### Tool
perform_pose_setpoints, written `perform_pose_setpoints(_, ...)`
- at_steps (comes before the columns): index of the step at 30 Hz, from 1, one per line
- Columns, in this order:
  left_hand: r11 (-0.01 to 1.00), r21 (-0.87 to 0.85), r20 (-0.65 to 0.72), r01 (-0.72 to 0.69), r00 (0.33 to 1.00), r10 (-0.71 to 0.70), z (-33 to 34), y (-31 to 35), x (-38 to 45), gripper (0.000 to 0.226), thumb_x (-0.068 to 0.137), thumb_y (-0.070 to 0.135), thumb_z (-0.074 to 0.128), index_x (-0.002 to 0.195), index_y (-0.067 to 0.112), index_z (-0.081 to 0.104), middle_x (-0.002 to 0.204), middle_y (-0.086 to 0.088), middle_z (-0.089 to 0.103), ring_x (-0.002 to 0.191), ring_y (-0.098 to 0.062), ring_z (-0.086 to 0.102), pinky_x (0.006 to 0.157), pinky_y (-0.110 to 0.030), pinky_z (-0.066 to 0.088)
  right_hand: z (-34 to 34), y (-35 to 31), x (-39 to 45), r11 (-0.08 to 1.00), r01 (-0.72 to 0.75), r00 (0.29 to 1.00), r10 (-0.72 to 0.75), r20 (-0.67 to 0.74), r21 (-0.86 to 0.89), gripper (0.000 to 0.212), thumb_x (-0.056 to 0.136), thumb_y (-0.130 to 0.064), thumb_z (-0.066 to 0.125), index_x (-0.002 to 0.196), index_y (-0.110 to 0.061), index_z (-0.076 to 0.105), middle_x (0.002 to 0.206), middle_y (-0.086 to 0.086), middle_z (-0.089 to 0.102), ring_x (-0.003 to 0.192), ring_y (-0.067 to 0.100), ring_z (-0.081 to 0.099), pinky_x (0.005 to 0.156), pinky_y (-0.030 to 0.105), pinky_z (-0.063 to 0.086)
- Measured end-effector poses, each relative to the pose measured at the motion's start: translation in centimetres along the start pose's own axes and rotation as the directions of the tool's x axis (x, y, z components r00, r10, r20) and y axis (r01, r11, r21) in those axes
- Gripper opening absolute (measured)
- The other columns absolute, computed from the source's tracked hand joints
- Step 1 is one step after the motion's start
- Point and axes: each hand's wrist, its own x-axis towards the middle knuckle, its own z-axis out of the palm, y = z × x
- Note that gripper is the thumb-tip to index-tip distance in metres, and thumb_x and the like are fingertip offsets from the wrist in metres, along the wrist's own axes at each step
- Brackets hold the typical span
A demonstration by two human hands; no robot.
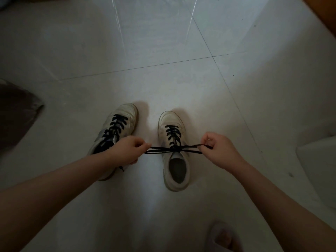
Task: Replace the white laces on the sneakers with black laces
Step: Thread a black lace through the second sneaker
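The curled fingers of the left hand (130, 150) and of the right hand (221, 149) each pinch a loop of the thin black lace (173, 140), drawing the strands taut out to left and right, seemingly to cinch the bow at the top eyelets. That knot sits on the worn white low-top sneaker on the right (174, 151). Its twin on the left (116, 131), already laced black, stands just beside it on the pale glossy tiled floor (163, 51), so the job looks nearly done.
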Motion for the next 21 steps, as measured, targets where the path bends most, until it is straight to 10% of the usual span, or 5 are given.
perform_pose_setpoints(5,0.971,0.219,-0.083,-0.096,0.99,0.116,0.2,0.4,0.0,0.041,0.095,0.034,0.052,0.057,0.019,0.044,0.053,0.004,0.043,0.048,-0.009,0.042,0.049,-0.021,0.033,-0.7,-0.7,0.3,0.844,0.077,0.997,-0.072,0.03,-0.531,0.011,0.084,-0.031,0.058,0.083,-0.023,0.052,0.074,0.0,0.057,0.08,0.026,0.058,0.061,0.027,0.033)
perform_pose_setpoints(10,0.822,0.463,-0.24,-0.331,0.846,0.476,-0.1,-0.3,-2.8,0.036,0.092,0.039,0.047,0.119,0.02,0.06,0.104,0.001,0.055,0.083,-0.01,0.056,0.069,-0.023,0.049,1.2,-0.9,-1.3,0.887,0.285,0.954,-0.301,0.013,-0.363,0.039,0.079,-0.028,0.057,0.116,-0.017,0.058,0.105,0.003,0.06,0.099,0.023,0.054,0.084,0.033,0.047)
perform_pose_setpoints(13,0.679,0.625,-0.273,-0.386,0.707,0.653,-0.4,-1.7,-5.4,0.04,0.087,0.038,0.046,0.113,0.01,0.058,0.106,-0.007,0.053,0.093,-0.02,0.051,0.075,-0.025,0.042,3.7,-1.5,-3.5,0.818,0.479,0.849,-0.524,-0.069,-0.317,0.04,0.08,-0.026,0.059,0.115,-0.007,0.06,0.119,0.01,0.054,0.107,0.023,0.052,0.092,0.032,0.045)
perform_pose_setpoints(21,0.679,0.72,-0.278,-0.142,0.838,0.47,-0.8,-7.3,-8.2,0.036,0.079,0.048,0.043,0.082,0.014,0.051,0.076,-0.006,0.052,0.064,-0.029,0.054,0.057,-0.033,0.046,6.8,-0.9,-6.5,0.697,0.547,0.719,-0.675,-0.166,-0.463,0.03,0.076,-0.039,0.069,0.092,-0.013,0.065,0.114,0.002,0.048,0.097,0.023,0.052,0.08,0.029,0.04)
